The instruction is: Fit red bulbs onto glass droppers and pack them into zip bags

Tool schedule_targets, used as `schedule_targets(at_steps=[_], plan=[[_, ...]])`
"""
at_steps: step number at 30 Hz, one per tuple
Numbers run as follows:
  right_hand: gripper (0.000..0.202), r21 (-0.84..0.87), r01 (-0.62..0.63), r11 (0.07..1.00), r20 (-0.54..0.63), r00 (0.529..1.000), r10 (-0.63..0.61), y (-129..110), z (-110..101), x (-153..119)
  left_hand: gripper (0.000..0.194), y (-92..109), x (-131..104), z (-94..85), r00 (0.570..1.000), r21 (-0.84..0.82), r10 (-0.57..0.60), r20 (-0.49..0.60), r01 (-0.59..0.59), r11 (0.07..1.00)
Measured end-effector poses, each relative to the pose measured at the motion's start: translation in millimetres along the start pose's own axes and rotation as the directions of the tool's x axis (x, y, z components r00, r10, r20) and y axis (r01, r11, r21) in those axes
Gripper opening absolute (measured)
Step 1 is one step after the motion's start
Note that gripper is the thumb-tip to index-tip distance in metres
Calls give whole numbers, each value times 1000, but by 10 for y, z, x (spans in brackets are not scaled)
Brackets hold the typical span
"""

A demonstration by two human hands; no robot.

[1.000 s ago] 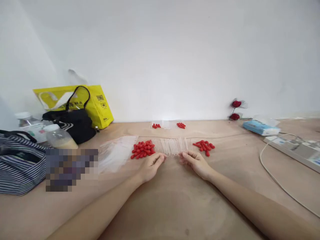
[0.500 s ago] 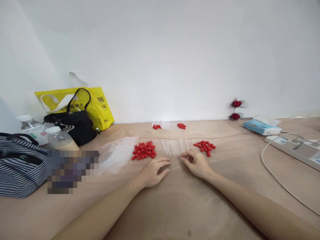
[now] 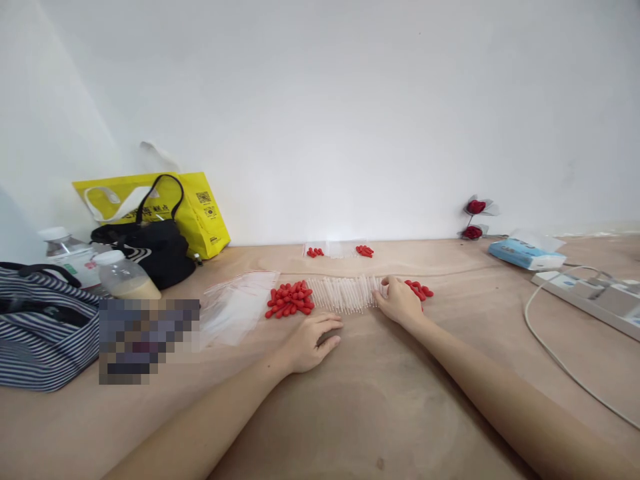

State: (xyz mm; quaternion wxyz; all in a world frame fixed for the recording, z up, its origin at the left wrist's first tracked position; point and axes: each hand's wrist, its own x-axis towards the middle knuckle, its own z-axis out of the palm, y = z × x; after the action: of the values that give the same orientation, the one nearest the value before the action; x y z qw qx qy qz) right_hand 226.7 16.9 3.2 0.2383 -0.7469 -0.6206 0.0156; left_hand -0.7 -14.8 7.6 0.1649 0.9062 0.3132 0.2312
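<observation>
A row of thin white sticks (image 3: 345, 295) lies side by side on the table. At its right end is my right hand (image 3: 401, 303), its fingers curled and its thumb against the last sticks; what lies between the fingertips is hidden. My left hand (image 3: 307, 343) rests open on the table below the row's left part, fingers loosely stretched and holding nothing. Left of the row sits a pile of red drop-shaped pieces (image 3: 289, 300). A smaller red group (image 3: 423, 291) is right of the row, partly behind my right hand.
Clear plastic bags (image 3: 237, 310) lie at left. By the wall is a clear bag (image 3: 340, 249) with red pieces (image 3: 365, 251) at both ends. Bottles (image 3: 127, 280), a yellow bag (image 3: 210, 230) and a striped bag (image 3: 50, 340) stand left; tissues (image 3: 525, 253) and a power strip (image 3: 590, 293) right.
My right hand has moved right and slightly away from me, to the right end of the row, covering part of the small red group. My left hand has stayed in place.
</observation>
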Motion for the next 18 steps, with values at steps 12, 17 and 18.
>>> schedule_targets(at_steps=[12,17,18], plan=[[28,-119,-107,987,138,983,123,-74,12,204,25,-1,1,-1,1000,-21,-2,4,2,1000],[25,-97,-79,992,108,990,89,-76,-9,186,24,36,3,-14,1000,-31,-6,-6,5,1000],[25,-95,-72,993,102,991,82,-88,-22,174,24,40,3,-18,1000,-38,-8,-17,7,999]])
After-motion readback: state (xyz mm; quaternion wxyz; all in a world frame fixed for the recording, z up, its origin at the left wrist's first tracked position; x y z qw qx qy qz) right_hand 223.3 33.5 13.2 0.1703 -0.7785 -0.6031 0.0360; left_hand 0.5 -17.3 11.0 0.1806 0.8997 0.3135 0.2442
